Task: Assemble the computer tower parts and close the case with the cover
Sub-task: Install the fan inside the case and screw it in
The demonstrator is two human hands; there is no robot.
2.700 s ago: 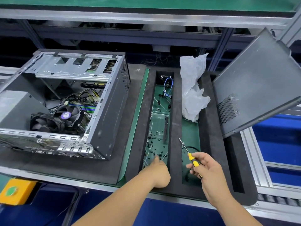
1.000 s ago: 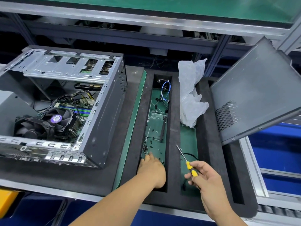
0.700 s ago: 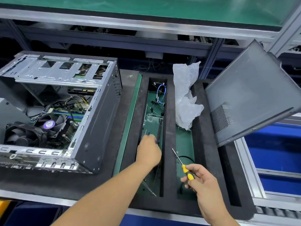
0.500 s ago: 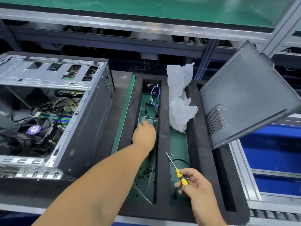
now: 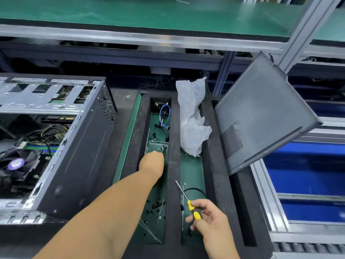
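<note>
Case (image 5: pixel 74 146) open, cover (image 5: pixel 265 116) off. Left hand (image 5: pixel 151 164) in tray (image 5: pixel 174 165), grip unclear; right hand (image 5: pixel 211 219) holds screwdriver (image 5: pixel 188 201). Most assy left.

text: none legible | fan sticker (image 5: pixel 16 163): purple, print too blurred to read

Left hand (image 5: pixel 151 164): fingers hidden behind its own back, grip unreadable. Computer case (image 5: pixel 56 146) cut off at left edge. Small black screws (image 5: pixel 155 206) too small to count.
</note>
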